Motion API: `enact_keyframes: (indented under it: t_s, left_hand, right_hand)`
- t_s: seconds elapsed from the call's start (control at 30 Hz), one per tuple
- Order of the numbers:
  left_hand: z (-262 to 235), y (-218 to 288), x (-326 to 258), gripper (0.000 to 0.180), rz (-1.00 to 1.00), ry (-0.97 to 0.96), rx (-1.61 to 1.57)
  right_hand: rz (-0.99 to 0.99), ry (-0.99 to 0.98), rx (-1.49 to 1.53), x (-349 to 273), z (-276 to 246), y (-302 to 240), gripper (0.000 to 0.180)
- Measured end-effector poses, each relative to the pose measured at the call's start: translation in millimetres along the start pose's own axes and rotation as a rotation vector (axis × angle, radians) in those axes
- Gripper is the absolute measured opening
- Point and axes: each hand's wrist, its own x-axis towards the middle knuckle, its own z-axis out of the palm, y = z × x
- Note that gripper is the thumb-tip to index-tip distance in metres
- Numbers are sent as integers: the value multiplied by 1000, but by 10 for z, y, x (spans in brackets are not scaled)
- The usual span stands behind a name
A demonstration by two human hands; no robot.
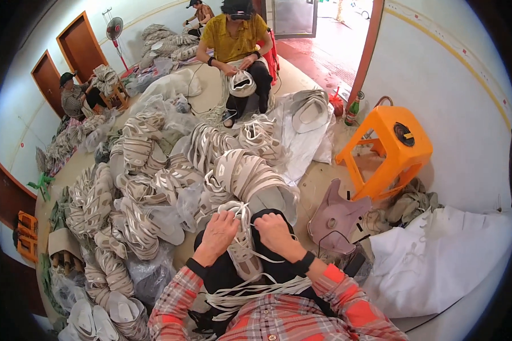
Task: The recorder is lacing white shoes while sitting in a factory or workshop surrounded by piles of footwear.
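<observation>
A shoe upper lies on the person's lap at centre, with the left hand on its 9 o'clock side and the right hand on its 3 o'clock side. Laces lie at 6 o'clock of it, across the lap. Stacked uppers fill the floor from 9 to 12 o'clock. A stool stands at 2 o'clock, cloth at 3 o'clock. A seated person faces in from 12 o'clock.
</observation>
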Motion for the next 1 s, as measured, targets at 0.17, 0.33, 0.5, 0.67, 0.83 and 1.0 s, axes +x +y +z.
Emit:
enact_keyframes:
  t_s: [0.17,0.33,0.5,0.67,0.83,1.0]
  left_hand:
    - [-186,-40,-153,10,16,-22,11]
    - [-181,-233,-724,6,-300,9,-350]
    - [111,-100,-938,13,-699,298,-808]
    - [5,-96,-881,16,-449,230,-1548]
    - [163,-168,-1074,12,-389,-13,-835]
    - [140,-259,-610,19,-652,368,-967]
  right_hand:
    - [-23,-3,-98,18,38,-44,17]
    - [-87,-25,-114,81,53,0,17]
    - [-124,-74,-138,224,75,-133,13]
    - [-70,-25,-72,202,120,-74,10]
    - [-1,0,50,164,139,-34,8]
    - [60,19,119,164,168,-75,11]
